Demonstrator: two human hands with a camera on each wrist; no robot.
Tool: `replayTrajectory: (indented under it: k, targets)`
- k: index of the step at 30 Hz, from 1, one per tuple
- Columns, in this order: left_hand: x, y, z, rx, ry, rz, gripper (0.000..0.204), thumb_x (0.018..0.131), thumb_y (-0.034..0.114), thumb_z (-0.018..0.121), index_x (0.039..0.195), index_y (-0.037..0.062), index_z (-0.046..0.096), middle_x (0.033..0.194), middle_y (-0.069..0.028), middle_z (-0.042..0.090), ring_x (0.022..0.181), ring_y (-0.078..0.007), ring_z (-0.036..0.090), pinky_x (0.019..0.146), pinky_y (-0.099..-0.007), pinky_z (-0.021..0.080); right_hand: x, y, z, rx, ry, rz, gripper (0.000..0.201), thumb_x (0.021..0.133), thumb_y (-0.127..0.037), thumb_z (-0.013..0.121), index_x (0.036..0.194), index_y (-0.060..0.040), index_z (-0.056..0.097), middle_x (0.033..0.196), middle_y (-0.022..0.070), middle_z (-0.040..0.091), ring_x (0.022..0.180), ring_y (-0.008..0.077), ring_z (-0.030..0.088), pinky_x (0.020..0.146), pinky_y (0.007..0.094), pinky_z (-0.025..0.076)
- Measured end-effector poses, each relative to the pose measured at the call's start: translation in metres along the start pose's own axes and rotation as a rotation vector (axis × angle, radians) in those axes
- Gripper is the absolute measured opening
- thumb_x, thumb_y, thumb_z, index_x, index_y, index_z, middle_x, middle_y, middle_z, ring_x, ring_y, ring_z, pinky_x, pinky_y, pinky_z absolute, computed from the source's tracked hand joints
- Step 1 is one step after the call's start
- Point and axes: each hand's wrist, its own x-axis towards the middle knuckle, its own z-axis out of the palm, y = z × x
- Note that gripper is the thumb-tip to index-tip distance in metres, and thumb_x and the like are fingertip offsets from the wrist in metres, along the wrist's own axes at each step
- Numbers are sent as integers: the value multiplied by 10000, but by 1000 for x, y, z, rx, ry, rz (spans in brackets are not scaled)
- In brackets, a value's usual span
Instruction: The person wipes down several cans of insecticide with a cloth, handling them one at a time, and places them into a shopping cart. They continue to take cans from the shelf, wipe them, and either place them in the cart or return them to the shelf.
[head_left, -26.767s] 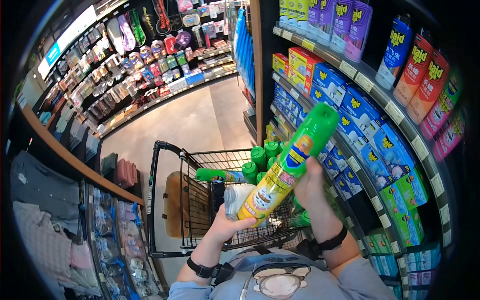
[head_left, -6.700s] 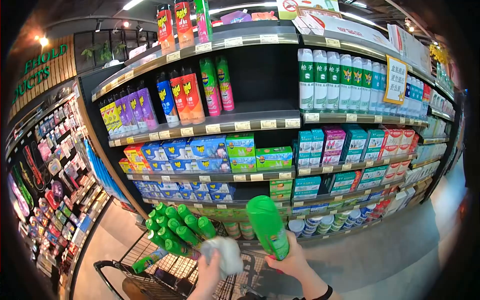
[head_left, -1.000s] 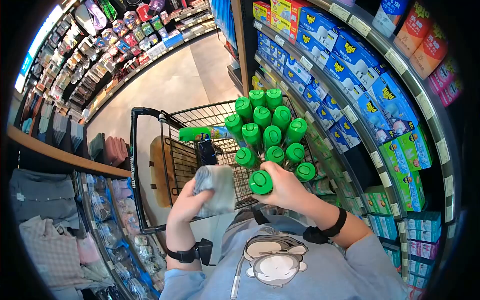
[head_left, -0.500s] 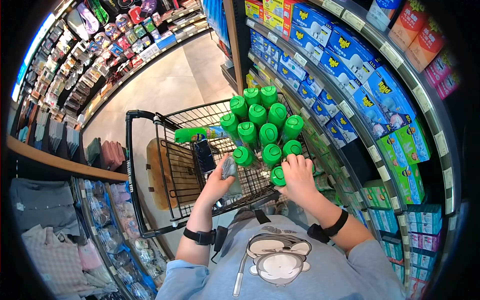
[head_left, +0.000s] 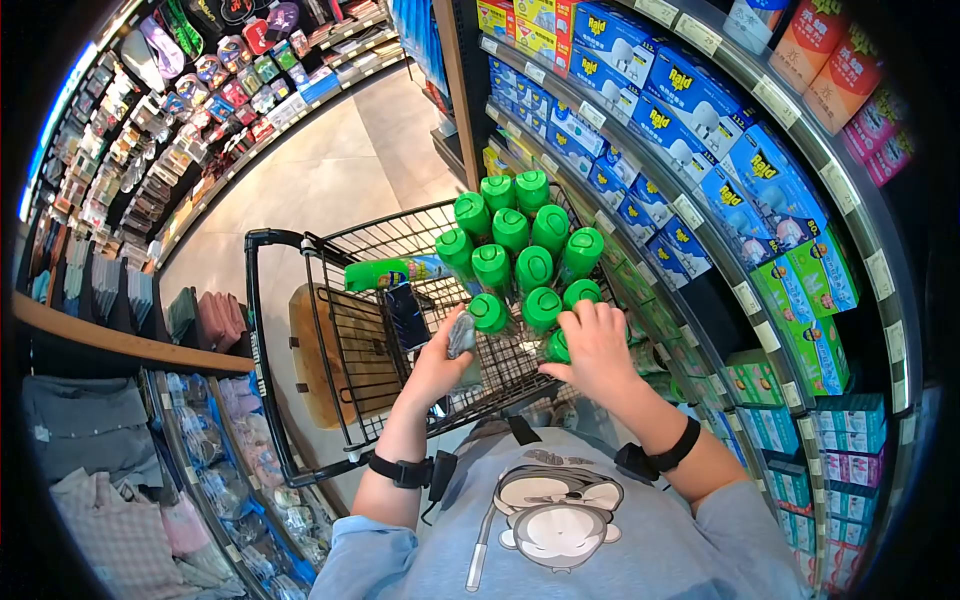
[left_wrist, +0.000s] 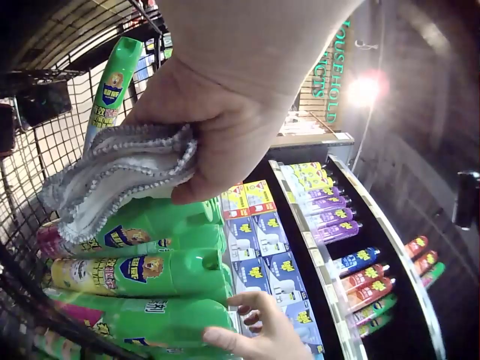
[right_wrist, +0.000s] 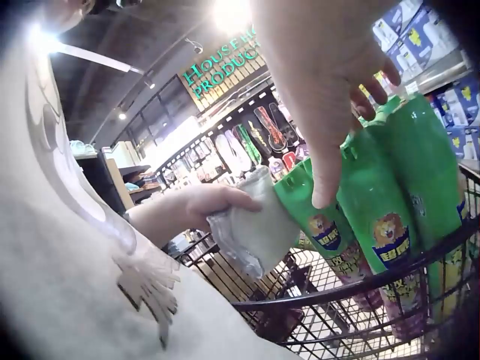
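From the head view, the right hand (head_left: 597, 342) curls round a green-capped yellow spray can (head_left: 556, 346) at the near edge of the upright cluster in the black wire shopping cart (head_left: 300, 330); better to seat it upright, snug against its neighbours. In the left wrist view, the left hand (left_wrist: 217, 120) grips a folded grey cloth (left_wrist: 112, 176) just beside the cans. In the right wrist view, the right hand's fingers wrap the can's top.

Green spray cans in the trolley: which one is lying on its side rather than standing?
The spray can lying alone along the trolley's far-left side, beside the dark phone; the others stand upright, caps up, in a cluster.
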Motion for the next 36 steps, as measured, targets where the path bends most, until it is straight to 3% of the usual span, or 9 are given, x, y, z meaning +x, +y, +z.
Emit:
replayTrajectory:
  k: [5, 7, 8, 9, 11, 16, 19, 31, 36]
  targets:
    - [8, -11, 1, 16, -28, 72, 696, 782, 11, 579, 1431, 149, 369, 1281, -158, 552, 1175, -231, 532, 999, -312, 389, 35, -25, 12, 83, 116, -225, 616, 670, -229, 780, 1200, -66, 509, 1143, 136, 490, 1137, 317, 449, 1015, 529, 284]
    - [10, -9, 1, 31, -33, 108, 682, 779, 7, 577, 1420, 143, 388, 1284, -161, 551, 1179, -236, 531, 1002, -316, 389, 54, -31, 33, -78, 205, -352, 634, 684, -133, 735, 1265, -87, 486, 1198, 143, 487, 1215, 330, 424, 1058, 587, 231]
    - [10, -7, 1, 15, -58, 87, 679, 776, 2, 577, 1416, 140, 395, 1285, -166, 550, 1181, -239, 531, 1002, -319, 392, 60, -34, 38, -58, 201, -351, 520, 786, -76, 574, 1296, -85, 475, 1146, 159, 516, 1181, 323, 465, 1060, 606, 224]
    - [11, -5, 0, -1, -83, 67, 676, 774, -3, 578, 1411, 137, 402, 1287, -170, 549, 1182, -241, 532, 1002, -322, 394, 64, -34, 43, -60, 205, -353, 520, 786, -76, 574, 1296, -85, 475, 1146, 159, 516, 1181, 323, 465, 1060, 606, 224]
    - [11, -4, -1, -6, -75, 58, 682, 772, -12, 580, 1413, 136, 398, 1272, -167, 558, 1169, -237, 539, 997, -318, 397, 73, -36, 56, -151, 93, -311, 489, 780, -88, 585, 1263, -87, 508, 1097, 138, 526, 1149, 305, 484, 1050, 604, 236]
    - [10, -7, -9, -31, -89, 50, 672, 775, -22, 560, 1411, 127, 403, 1246, -133, 566, 1144, -199, 532, 987, -296, 393, 83, -37, 68, -128, 182, -231, 303, 771, -143, 636, 1061, -85, 573, 855, 85, 565, 876, 272, 579, 1033, 545, 285]
    - [10, -6, -13, -25, -90, 30, 661, 777, -19, 547, 1406, 133, 413, 1237, -112, 567, 1131, -175, 529, 976, -289, 397, 87, -44, 56, -139, 221, -178, 401, 679, -268, 760, 965, -87, 545, 819, 91, 585, 897, 272, 565, 993, 544, 313]
    - [17, -11, -22, 42, -91, 70, 667, 780, 17, 574, 1413, 132, 398, 1215, -136, 584, 1122, -199, 551, 965, -302, 414, 81, -57, 47, -175, 93, -50, 607, 598, -460, 803, 972, -73, 522, 929, 93, 536, 970, 288, 521, 973, 537, 324]
    - [14, -5, -32, 35, -93, 59, 672, 779, 16, 577, 1416, 110, 386, 1223, -142, 579, 1137, -199, 543, 975, -302, 407, 79, -59, 42, -142, 90, -46, 626, 583, -438, 819, 995, -75, 518, 945, 90, 530, 986, 286, 515, 989, 548, 311]
